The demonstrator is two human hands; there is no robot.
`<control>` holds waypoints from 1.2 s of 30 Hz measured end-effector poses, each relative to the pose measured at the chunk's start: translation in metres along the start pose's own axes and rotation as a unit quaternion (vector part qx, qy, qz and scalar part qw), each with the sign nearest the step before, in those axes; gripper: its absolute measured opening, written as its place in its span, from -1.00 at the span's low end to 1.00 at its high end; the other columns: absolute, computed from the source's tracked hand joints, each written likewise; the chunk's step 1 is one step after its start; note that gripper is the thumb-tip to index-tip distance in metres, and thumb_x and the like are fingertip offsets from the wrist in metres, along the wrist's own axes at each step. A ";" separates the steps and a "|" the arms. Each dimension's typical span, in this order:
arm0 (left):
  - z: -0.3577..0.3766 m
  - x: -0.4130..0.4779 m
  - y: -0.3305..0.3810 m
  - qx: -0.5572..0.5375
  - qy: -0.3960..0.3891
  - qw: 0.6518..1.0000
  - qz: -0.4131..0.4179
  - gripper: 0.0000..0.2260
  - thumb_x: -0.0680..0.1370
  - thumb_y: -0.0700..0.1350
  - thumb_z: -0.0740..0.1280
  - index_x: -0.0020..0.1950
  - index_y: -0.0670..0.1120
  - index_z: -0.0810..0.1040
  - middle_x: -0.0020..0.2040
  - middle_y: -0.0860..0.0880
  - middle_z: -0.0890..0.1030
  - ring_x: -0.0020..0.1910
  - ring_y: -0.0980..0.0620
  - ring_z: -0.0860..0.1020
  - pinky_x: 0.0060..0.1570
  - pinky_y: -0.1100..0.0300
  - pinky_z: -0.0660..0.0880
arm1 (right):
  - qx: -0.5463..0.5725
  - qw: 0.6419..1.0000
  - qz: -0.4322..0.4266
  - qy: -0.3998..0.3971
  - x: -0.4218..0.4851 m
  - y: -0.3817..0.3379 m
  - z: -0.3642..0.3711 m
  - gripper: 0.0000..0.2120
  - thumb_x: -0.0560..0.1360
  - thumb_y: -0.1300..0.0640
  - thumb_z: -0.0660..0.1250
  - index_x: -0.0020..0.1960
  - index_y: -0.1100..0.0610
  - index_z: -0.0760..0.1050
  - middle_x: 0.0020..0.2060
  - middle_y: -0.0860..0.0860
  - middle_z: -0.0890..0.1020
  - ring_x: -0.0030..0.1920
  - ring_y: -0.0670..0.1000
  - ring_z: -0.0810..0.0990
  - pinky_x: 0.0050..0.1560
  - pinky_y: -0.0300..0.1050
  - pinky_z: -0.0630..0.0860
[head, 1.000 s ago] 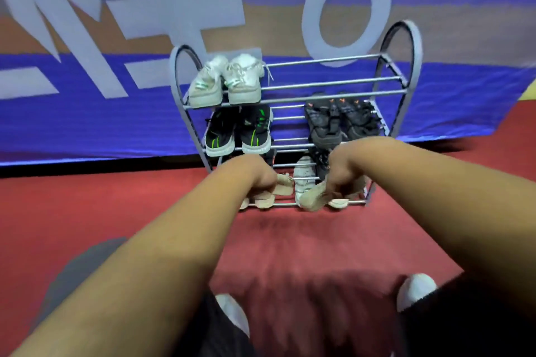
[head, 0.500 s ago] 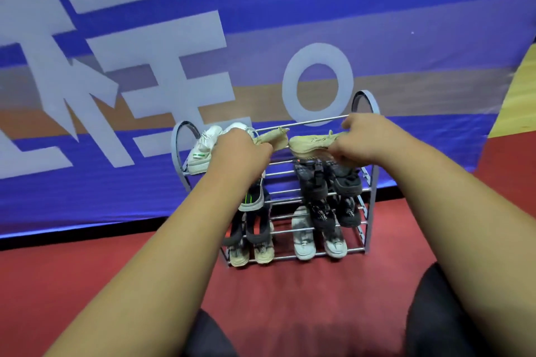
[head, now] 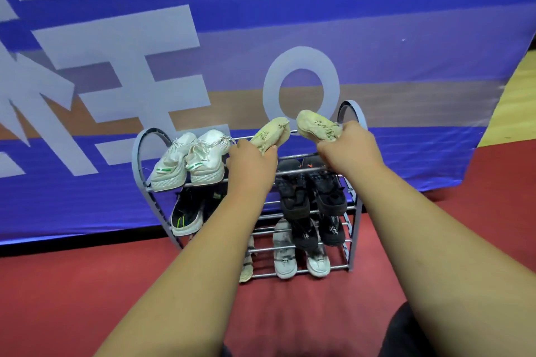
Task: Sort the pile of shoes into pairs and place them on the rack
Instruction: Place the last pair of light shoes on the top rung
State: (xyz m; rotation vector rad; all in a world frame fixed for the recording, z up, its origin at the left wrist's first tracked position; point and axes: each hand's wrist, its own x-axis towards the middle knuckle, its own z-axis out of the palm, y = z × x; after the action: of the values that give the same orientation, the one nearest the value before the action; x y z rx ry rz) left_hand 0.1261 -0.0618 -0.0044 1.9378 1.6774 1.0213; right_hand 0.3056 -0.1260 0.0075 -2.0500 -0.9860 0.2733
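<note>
A grey metal shoe rack point(head: 138, 153) stands on the red floor against a blue banner. My left hand point(head: 251, 160) grips one beige shoe point(head: 271, 133) by its heel, toe pointing away, over the right half of the top shelf. My right hand point(head: 348, 147) grips the matching beige shoe point(head: 314, 124) beside it, close to the rack's right arch. A pair of white sneakers with green stripes point(head: 188, 162) sits at the top shelf's left. Black shoes point(head: 313, 191) fill the second shelf's right side.
A black shoe with a white sole and green marks point(head: 185, 216) sits on the second shelf's left. More black shoes point(head: 316, 232) and pale sneakers point(head: 285, 258) occupy the lower shelves. The blue banner point(head: 377, 22) hangs just behind the rack. Red floor point(head: 72, 298) spreads in front.
Both hands lifted the beige shoes from the bottom shelf up to the top shelf. Since half a second ago the shoes have turned from lying sideways to toes pointing away.
</note>
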 end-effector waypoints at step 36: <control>0.065 0.054 -0.024 -0.055 -0.109 0.990 0.072 -0.69 0.73 -0.01 0.14 -0.18 -0.02 0.47 -0.18 0.02 0.50 -0.06 -0.09 0.48 -0.10 0.00 0.38 | -0.098 0.994 0.028 -0.023 0.067 0.016 0.064 -0.39 0.45 -0.14 0.37 0.37 0.20 0.42 0.27 0.17 0.47 0.24 0.30 0.53 0.18 0.22 0.56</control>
State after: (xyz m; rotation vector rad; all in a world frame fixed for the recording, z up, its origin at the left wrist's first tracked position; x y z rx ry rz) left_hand 0.1584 0.0068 -0.0497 2.0396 1.3524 0.8943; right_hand 0.3273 -0.0457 -0.0354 -2.2620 -1.0186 0.2628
